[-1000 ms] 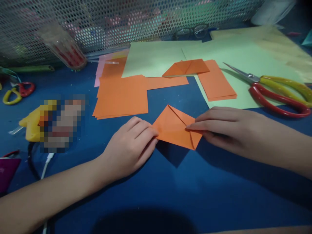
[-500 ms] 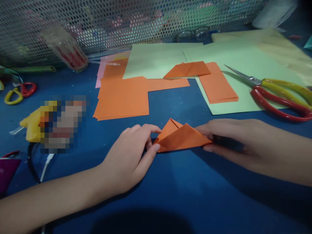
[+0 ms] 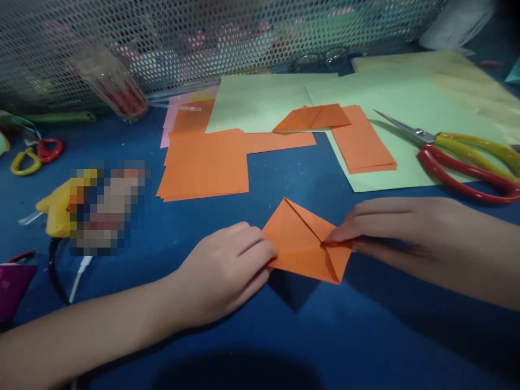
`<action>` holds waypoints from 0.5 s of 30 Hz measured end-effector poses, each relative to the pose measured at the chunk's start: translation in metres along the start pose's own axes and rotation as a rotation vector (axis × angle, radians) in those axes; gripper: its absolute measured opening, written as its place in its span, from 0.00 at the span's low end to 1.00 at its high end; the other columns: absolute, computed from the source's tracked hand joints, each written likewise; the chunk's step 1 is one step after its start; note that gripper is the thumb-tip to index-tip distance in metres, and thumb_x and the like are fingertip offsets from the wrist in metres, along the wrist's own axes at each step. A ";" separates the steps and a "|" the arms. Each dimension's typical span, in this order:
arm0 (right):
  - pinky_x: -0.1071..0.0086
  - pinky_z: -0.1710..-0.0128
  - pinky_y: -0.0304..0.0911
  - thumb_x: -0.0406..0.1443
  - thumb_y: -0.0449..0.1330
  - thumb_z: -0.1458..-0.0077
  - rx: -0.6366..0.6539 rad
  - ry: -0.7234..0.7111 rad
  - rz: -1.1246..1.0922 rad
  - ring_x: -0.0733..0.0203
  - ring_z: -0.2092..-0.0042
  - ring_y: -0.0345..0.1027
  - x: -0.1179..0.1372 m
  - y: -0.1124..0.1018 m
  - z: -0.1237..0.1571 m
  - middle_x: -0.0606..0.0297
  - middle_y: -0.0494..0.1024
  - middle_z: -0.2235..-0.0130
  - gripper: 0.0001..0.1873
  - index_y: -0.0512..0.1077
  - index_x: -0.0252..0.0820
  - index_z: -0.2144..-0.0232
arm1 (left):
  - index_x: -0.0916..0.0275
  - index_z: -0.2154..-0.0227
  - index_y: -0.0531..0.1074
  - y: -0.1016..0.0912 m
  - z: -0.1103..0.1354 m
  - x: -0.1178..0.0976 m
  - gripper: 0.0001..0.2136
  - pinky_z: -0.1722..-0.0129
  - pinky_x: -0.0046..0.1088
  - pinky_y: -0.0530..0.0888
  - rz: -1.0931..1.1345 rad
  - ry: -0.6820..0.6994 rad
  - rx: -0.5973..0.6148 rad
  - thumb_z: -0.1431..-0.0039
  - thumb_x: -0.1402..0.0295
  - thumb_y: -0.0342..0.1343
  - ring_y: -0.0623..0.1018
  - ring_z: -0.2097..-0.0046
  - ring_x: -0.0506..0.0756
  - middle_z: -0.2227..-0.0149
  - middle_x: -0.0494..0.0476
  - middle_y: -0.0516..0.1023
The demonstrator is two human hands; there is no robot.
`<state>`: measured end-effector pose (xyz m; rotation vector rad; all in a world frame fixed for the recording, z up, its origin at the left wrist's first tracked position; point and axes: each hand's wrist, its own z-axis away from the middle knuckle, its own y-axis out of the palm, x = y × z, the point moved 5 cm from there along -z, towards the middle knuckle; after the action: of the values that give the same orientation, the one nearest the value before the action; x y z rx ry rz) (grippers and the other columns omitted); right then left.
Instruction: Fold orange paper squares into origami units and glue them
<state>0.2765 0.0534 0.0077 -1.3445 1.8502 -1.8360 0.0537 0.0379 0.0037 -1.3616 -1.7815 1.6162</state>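
Note:
A folded piece of orange paper (image 3: 298,238) spans the gap between my two hands, just above the blue table. Its creases run diagonally, and one flap now points toward me, casting a shadow below. My left hand (image 3: 233,271) grips the left corner, with the thumb hidden under the paper. At the right corner, my right hand (image 3: 390,238) pinches the paper between thumb and fingers. Beyond them lie a stack of orange sheets (image 3: 207,165), a folded orange piece (image 3: 312,116) and a pile of narrow orange strips (image 3: 363,142).
Pale green sheets (image 3: 260,97) lie at the back. Large scissors (image 3: 430,141) with red and yellow handles rest at right. On the left are a glue gun (image 3: 57,208), small scissors (image 3: 36,154) and a jar (image 3: 116,86). A perforated metal panel (image 3: 227,32) stands behind.
The front flap of the orange paper has come down toward me, so the triangle is opened into a wider shape. My left fingers have shifted onto its top.

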 end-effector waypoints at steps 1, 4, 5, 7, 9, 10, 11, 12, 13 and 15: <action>0.69 0.64 0.71 0.33 0.53 0.30 -0.006 -0.009 0.007 0.64 0.63 0.78 0.000 0.000 0.001 0.68 0.81 0.61 0.13 0.77 0.52 0.57 | 0.67 0.62 0.75 0.000 0.000 -0.001 0.11 0.67 0.31 0.73 -0.025 0.021 -0.010 0.28 0.74 0.47 0.75 0.66 0.56 0.65 0.58 0.79; 0.67 0.64 0.70 0.35 0.54 0.29 0.004 -0.014 0.019 0.63 0.62 0.77 0.001 0.001 0.001 0.68 0.80 0.61 0.11 0.77 0.51 0.58 | 0.68 0.63 0.75 0.001 0.001 -0.003 0.11 0.68 0.31 0.73 -0.065 0.054 -0.041 0.28 0.76 0.47 0.75 0.66 0.56 0.66 0.59 0.80; 0.67 0.64 0.70 0.35 0.54 0.29 0.013 -0.003 0.017 0.63 0.62 0.77 0.001 0.001 0.000 0.68 0.80 0.61 0.11 0.77 0.51 0.58 | 0.68 0.62 0.75 0.001 0.001 -0.004 0.11 0.67 0.31 0.73 -0.067 0.057 -0.044 0.28 0.76 0.47 0.75 0.66 0.56 0.66 0.59 0.80; 0.67 0.63 0.70 0.36 0.54 0.30 0.037 0.024 -0.011 0.62 0.62 0.77 0.000 0.001 -0.002 0.66 0.80 0.60 0.11 0.77 0.51 0.57 | 0.68 0.61 0.75 0.001 0.000 -0.004 0.12 0.66 0.31 0.74 -0.067 0.052 -0.037 0.27 0.75 0.46 0.75 0.65 0.56 0.65 0.60 0.80; 0.67 0.64 0.71 0.37 0.54 0.30 0.072 0.046 -0.059 0.61 0.62 0.77 -0.001 0.003 -0.003 0.64 0.79 0.59 0.12 0.78 0.51 0.57 | 0.67 0.61 0.75 0.002 0.000 -0.004 0.12 0.65 0.31 0.74 -0.062 0.048 -0.020 0.27 0.74 0.46 0.76 0.65 0.56 0.64 0.60 0.80; 0.67 0.64 0.71 0.37 0.54 0.30 0.091 0.052 -0.083 0.60 0.61 0.77 -0.001 0.004 -0.004 0.63 0.79 0.59 0.12 0.78 0.51 0.57 | 0.67 0.61 0.75 0.002 -0.001 -0.004 0.13 0.65 0.31 0.74 -0.059 0.047 -0.013 0.27 0.74 0.45 0.76 0.65 0.56 0.64 0.60 0.80; 0.67 0.64 0.72 0.37 0.53 0.30 0.108 0.051 -0.101 0.60 0.61 0.77 -0.002 0.005 -0.004 0.62 0.79 0.59 0.13 0.79 0.51 0.57 | 0.67 0.62 0.75 0.002 -0.001 -0.004 0.13 0.65 0.31 0.74 -0.054 0.048 -0.006 0.27 0.74 0.45 0.76 0.65 0.56 0.64 0.60 0.80; 0.67 0.64 0.72 0.36 0.53 0.30 0.119 0.046 -0.113 0.59 0.60 0.77 -0.002 0.006 -0.004 0.61 0.79 0.58 0.13 0.79 0.51 0.57 | 0.67 0.62 0.75 0.002 -0.001 -0.003 0.13 0.66 0.31 0.74 -0.050 0.047 -0.001 0.27 0.74 0.45 0.75 0.65 0.56 0.64 0.60 0.80; 0.67 0.63 0.72 0.36 0.53 0.30 0.121 0.038 -0.117 0.58 0.60 0.77 -0.002 0.007 -0.004 0.61 0.79 0.58 0.13 0.79 0.51 0.57 | 0.67 0.62 0.75 0.002 -0.001 -0.003 0.13 0.66 0.31 0.74 -0.045 0.047 0.001 0.27 0.74 0.45 0.75 0.65 0.56 0.64 0.60 0.80; 0.66 0.62 0.73 0.36 0.54 0.30 0.112 0.024 -0.115 0.58 0.58 0.76 -0.002 0.008 -0.003 0.61 0.78 0.57 0.13 0.78 0.52 0.56 | 0.67 0.62 0.75 0.002 -0.001 -0.003 0.13 0.66 0.31 0.74 -0.033 0.042 0.002 0.26 0.74 0.45 0.75 0.65 0.55 0.64 0.60 0.80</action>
<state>0.2724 0.0555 0.0003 -1.4222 1.6855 -1.9886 0.0567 0.0363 0.0029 -1.3483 -1.7684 1.5612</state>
